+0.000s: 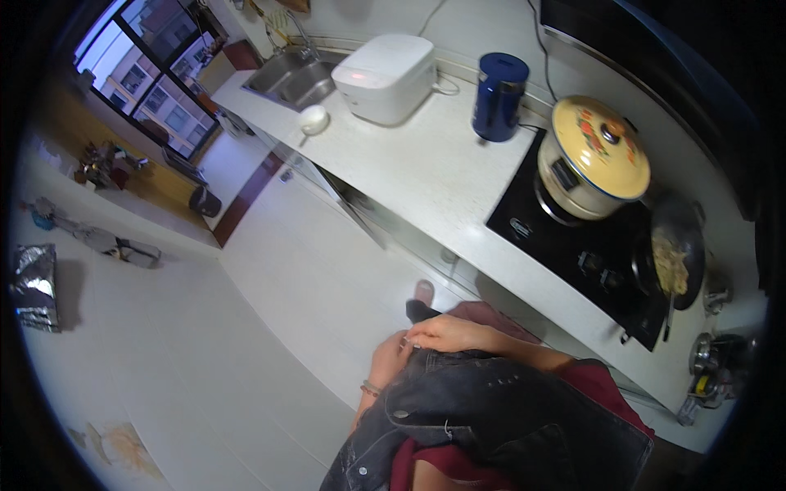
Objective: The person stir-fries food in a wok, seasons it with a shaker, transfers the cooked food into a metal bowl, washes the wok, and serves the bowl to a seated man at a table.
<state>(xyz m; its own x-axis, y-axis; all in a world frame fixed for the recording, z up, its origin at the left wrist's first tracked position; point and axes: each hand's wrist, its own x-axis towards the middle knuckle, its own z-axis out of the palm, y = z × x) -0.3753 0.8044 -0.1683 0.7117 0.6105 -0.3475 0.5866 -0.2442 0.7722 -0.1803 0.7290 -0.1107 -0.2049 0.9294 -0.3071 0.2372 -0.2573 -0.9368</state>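
Note:
My left hand (388,361), with a beaded bracelet at its wrist, meets my right hand (451,333) in front of my dark denim garment (491,393). The fingers of both hands are closed together on a small pale object (410,344), too small to name. Both hands are low, above the tiled floor, beside the front edge of the white countertop (417,178). A slippered foot (424,291) shows just beyond them.
Along the counter are a double sink (301,80), a small white bowl (314,119), a white rice cooker (384,80), a blue kettle (500,98), and a black hob (571,258) with a lidded enamel pot (595,156) and a wok of food (672,261). A cabinet door (350,205) stands ajar.

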